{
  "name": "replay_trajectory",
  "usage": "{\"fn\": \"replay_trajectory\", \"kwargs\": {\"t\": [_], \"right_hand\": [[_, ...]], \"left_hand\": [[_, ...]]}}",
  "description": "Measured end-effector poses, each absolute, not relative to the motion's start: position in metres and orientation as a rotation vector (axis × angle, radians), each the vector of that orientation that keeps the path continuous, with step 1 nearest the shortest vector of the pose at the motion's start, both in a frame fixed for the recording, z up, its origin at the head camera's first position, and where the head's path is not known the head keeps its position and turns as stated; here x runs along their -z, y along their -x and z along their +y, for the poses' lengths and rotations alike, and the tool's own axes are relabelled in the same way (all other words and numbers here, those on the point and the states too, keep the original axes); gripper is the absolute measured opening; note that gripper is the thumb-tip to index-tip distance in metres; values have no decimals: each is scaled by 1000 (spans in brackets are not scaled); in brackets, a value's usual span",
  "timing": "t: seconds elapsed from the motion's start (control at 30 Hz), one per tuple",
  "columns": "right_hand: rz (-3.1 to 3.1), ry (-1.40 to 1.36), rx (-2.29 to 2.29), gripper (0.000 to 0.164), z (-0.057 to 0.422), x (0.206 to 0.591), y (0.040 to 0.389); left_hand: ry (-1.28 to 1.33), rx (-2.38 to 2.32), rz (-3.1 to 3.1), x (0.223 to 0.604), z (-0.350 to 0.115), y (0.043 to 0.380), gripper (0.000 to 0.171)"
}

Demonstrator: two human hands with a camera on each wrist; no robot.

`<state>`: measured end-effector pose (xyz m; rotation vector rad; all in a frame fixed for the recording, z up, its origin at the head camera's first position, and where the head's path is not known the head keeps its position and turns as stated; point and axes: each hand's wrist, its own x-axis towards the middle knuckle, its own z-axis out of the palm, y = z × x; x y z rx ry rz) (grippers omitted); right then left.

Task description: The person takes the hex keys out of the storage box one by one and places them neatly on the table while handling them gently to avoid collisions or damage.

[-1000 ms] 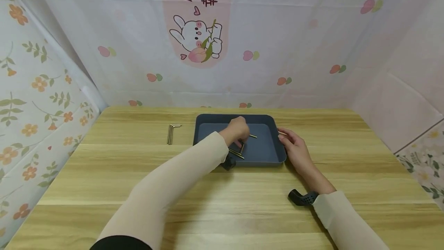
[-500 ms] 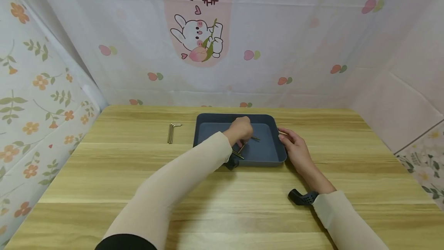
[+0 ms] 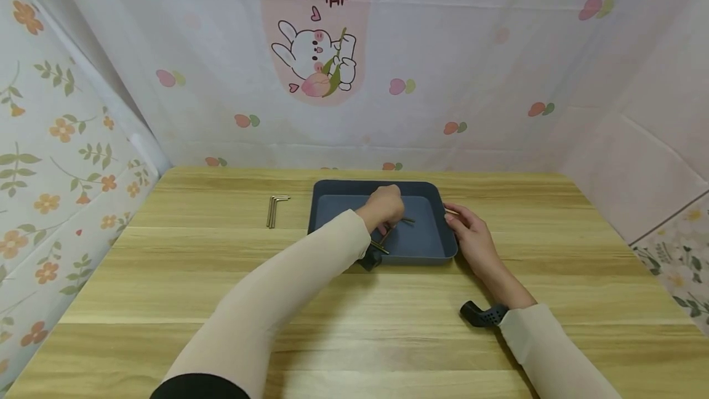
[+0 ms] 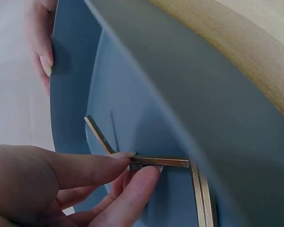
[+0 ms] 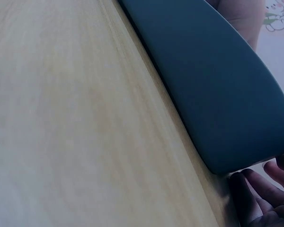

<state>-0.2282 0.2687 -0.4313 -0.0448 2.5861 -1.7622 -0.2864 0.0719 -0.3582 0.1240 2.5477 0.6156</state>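
Observation:
In the head view my left hand (image 3: 382, 207) reaches into the blue-grey tray (image 3: 429, 255). Seen by the left wrist camera, the left thumb and fingers (image 4: 139, 189) pinch at the end of a brass-coloured hex key (image 4: 165, 161). Which of the keys there sits between the fingertips is partly hidden. Another key (image 4: 98, 135) slants out beyond the hand, and long arms of more keys (image 4: 206, 198) lie by the near wall. My right hand (image 3: 471, 236) rests at the tray's right side, its fingers touching the outer wall near the corner.
Several L-shaped hex keys (image 3: 272, 211) lie lined up on the wooden table (image 3: 354, 337), left of the tray. A patterned cloth (image 3: 476, 66) hangs behind the table's back edge.
The left hand has shifted slightly right and stays low in the tray. Keys near its fingers have shifted a little. The right hand and tray have hardly moved.

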Motion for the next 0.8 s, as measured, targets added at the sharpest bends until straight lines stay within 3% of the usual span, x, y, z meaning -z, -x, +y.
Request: {"fn": "replay_trajectory", "kwargs": {"t": [0.4, 0.8], "right_hand": [[2576, 39, 1767, 47, 271, 432, 229], [2570, 37, 1789, 47, 270, 434, 231]], "left_hand": [[-255, -532, 2614, 359, 78, 283, 44], [-360, -542, 2524, 349, 65, 294, 18]]}}
